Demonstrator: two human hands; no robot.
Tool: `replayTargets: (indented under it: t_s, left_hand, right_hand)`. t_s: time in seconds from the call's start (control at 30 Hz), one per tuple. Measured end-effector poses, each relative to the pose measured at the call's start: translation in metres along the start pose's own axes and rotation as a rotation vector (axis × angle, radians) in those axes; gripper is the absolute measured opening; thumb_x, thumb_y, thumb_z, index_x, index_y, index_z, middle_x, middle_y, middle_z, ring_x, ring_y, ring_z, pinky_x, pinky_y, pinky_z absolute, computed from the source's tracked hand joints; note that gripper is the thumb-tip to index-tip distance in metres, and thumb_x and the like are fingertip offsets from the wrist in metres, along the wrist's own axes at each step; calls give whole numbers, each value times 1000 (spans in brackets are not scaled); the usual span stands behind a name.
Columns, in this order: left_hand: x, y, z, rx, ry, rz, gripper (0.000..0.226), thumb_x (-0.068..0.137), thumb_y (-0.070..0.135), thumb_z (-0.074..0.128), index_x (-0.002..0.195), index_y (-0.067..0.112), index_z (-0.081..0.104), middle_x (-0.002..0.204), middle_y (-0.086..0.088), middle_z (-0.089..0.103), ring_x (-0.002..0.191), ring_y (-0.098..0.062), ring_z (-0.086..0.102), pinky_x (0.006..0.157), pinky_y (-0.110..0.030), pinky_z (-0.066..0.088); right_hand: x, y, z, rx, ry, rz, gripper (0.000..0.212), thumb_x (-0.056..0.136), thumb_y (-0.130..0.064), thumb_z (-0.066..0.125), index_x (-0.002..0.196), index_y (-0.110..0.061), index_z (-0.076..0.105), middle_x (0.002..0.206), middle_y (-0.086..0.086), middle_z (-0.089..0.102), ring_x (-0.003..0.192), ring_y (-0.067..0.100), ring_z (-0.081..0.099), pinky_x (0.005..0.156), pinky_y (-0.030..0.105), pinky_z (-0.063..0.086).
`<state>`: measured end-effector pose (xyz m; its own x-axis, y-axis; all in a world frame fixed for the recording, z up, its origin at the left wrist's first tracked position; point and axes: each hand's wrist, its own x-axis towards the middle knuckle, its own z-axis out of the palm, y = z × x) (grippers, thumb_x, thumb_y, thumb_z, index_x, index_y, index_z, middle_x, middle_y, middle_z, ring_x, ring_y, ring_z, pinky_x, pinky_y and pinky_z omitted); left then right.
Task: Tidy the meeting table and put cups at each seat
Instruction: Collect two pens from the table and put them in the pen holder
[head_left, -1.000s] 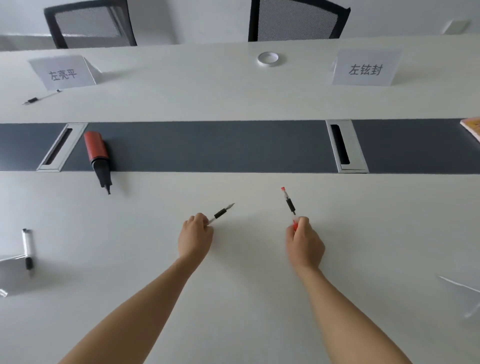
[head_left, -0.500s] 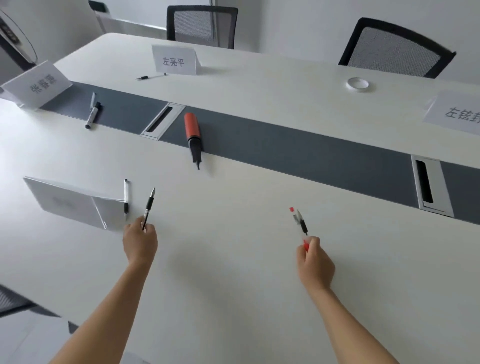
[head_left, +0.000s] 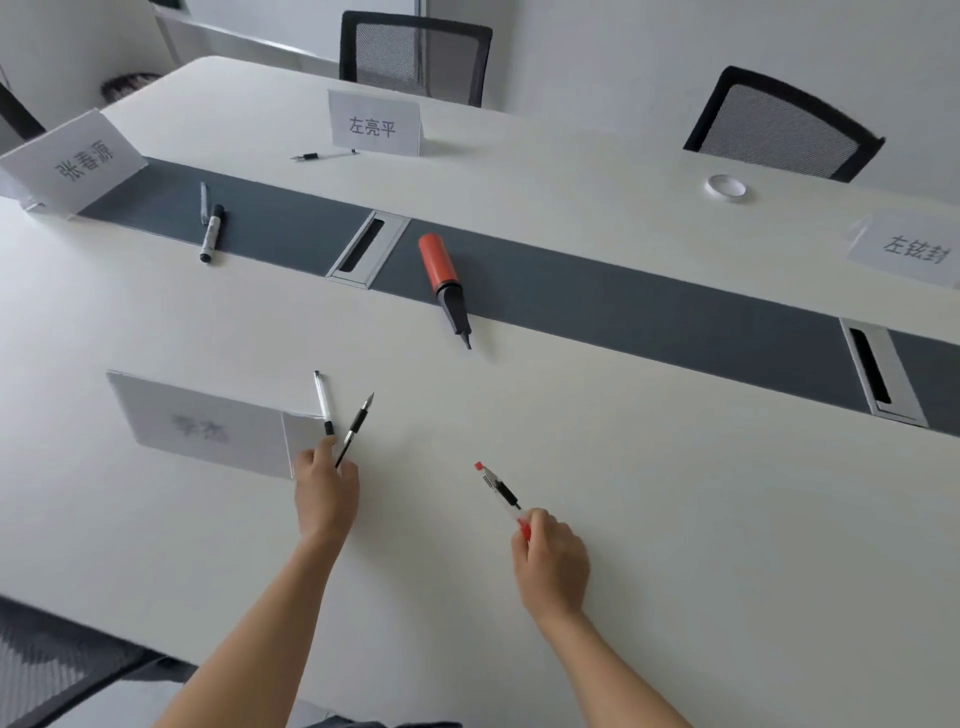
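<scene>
Gripping a slim black pen, the left hand hovers beside a clear white pen; the right hand pinches a red-capped clear pen above the white table.

White table, grey centre strip: four name cards, orange pump and marker on strip, tape roll, loose pens.

Head-worn — looking down across table.
</scene>
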<state>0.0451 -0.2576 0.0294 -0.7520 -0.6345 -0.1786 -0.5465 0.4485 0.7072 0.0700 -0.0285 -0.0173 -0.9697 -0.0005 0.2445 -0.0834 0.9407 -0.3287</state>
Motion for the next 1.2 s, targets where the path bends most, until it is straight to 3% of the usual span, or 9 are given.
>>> replayTargets:
  t_s: [0.27, 0.33, 0.43, 0.57, 0.67, 0.87, 1.03, 1.2]
  left_hand:
    - [28, 8, 10, 192, -12, -18, 31, 91, 4, 35, 115, -13, 45, 120, -33, 42, 99, -46, 50, 87, -47, 37]
    - [32, 9, 9, 233, -38, 2, 29, 91, 5, 36, 113, -12, 45, 118, -32, 43, 101, -44, 50, 84, -47, 39]
    - [40, 8, 8, 275, -67, -34, 27, 90, 4, 36, 112, -9, 45, 118, -28, 44, 102, -43, 51, 79, -44, 41]
    - [43, 7, 9, 300, -109, -23, 27, 90, 6, 36, 111, -8, 45, 118, -27, 48, 107, -42, 49, 83, -43, 40]
    - [28, 2, 9, 272, -164, 7, 23, 89, 11, 39, 103, -6, 48, 110, -25, 51, 101, -40, 52, 75, -40, 39]
    - [-6, -8, 3, 162, -287, 109, 5, 87, 8, 44, 84, 5, 41, 79, -9, 47, 74, -29, 42, 63, -32, 30]
    - [-26, -5, 4, 12, -410, 214, 6, 85, 1, 39, 87, 6, 36, 66, -4, 42, 65, -30, 40, 50, -34, 26]
    - [-54, -7, 15, 27, -582, 313, 15, 85, 0, 36, 92, 12, 34, 62, -5, 43, 56, -24, 38, 47, -31, 25]
  right_hand:
    - [-1, -6, 1, -92, -5, 23, 13, 72, -23, 38, 67, -16, 48, 46, -1, 53, 38, 21, 50, 35, 26, 38]
    - [0, -7, 1, -90, 14, 11, 8, 72, -23, 38, 68, -17, 43, 45, -1, 52, 37, 21, 49, 35, 25, 37]
    - [-1, -6, 1, -93, -7, 27, 16, 72, -23, 38, 65, -14, 49, 46, 0, 54, 37, 22, 50, 35, 25, 37]
    - [-1, -7, 1, -91, -26, 37, 16, 72, -23, 38, 66, -14, 50, 47, 0, 54, 38, 22, 50, 36, 25, 38]
    - [-1, -9, -1, -84, -37, 36, 8, 72, -23, 38, 69, -17, 43, 47, -1, 54, 39, 21, 50, 37, 25, 38]
    - [-5, -15, -11, -71, -126, 135, 21, 73, -25, 36, 66, -13, 52, 51, 1, 58, 41, 24, 54, 37, 26, 37]
    - [-20, -27, -21, 34, -223, 447, 20, 91, -22, 41, 99, -6, 51, 96, 11, 65, 85, 33, 61, 59, 30, 29]
    - [-57, -38, -34, 77, -259, 516, 20, 93, -25, 38, 102, -9, 48, 97, 9, 65, 88, 33, 60, 60, 31, 27]
